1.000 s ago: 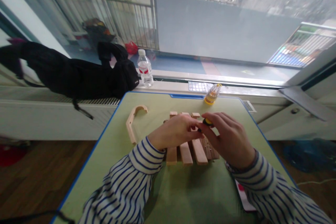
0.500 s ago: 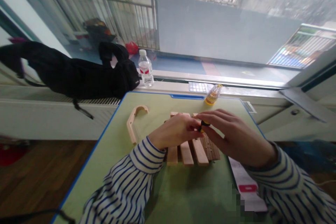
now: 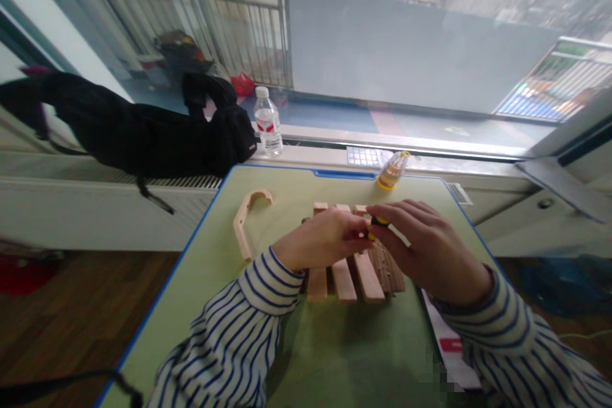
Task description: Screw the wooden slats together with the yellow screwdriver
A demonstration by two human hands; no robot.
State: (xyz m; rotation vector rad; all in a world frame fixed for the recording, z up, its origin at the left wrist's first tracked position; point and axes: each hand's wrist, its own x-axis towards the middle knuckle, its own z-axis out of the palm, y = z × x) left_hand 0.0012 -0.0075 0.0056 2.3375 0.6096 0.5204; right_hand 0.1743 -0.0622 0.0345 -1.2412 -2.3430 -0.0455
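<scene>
A small screwdriver (image 3: pixel 380 221) with a black and yellow handle stands over a wooden piece made of pale slats (image 3: pixel 344 280) on the table. My right hand (image 3: pixel 421 242) has its thumb and fingertips closed around the top of the handle. Lower down, my left hand (image 3: pixel 325 236) pinches the screwdriver close to the wood, its wrist above the left slats. The tip is hidden by my fingers. Under the slats' right side shows a darker, grooved brown wood part (image 3: pixel 389 271). A curved, hook-shaped wooden piece (image 3: pixel 243 223) lies apart to the left.
The green table (image 3: pixel 191 306) has a blue edge. A clear bottle with a yellow base (image 3: pixel 392 171) stands at its back right. Paper sheets (image 3: pixel 452 341) lie under my right forearm. On the sill are a water bottle (image 3: pixel 268 124) and a black bag (image 3: pixel 157 140).
The view has shifted slightly. Both hands stay at the screwdriver over the slats, the right fingers only a little changed on the handle. The wooden pieces keep their places.
</scene>
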